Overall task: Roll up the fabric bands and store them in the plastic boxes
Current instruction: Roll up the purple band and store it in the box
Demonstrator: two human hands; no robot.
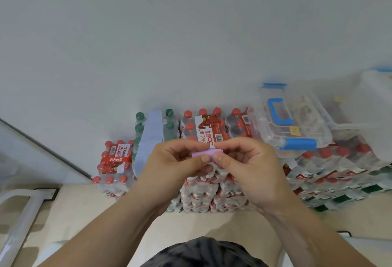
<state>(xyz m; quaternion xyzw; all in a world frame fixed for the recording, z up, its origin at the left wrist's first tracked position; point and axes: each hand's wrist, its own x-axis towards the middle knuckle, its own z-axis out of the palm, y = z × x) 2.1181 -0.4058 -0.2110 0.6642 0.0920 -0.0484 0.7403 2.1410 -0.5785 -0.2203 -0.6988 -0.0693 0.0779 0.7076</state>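
Most of the purple band [206,152] is hidden, tbh: only a short lilac strip can be seen between the two thumbs, and how far it's been rolled can't be told. It's held up in the air in front of the bottle packs, pinched from the left by the left hand [169,165] and from the right by the right hand [248,167], with the fingers [220,157] of both curled and clamped on it. A second, pale blue band [148,139] is draped over a green-capped pack on the left, just beside the left hand. A clear plastic box [292,122] with a blue handle and blue latches is set, lid on, on the red-capped packs at the far right; what's inside is too blurred to make out. Another translucent box [371,101] is cut off by the right edge. Everything is carried by shrink-wrapped water bottle packs [203,131], stacked against a plain white wall [191,33] on a beige floor [191,228]. A white rail [19,220] is cropped at the near left, and some dark patterned clothing [203,254] is seen at the bottom edge.
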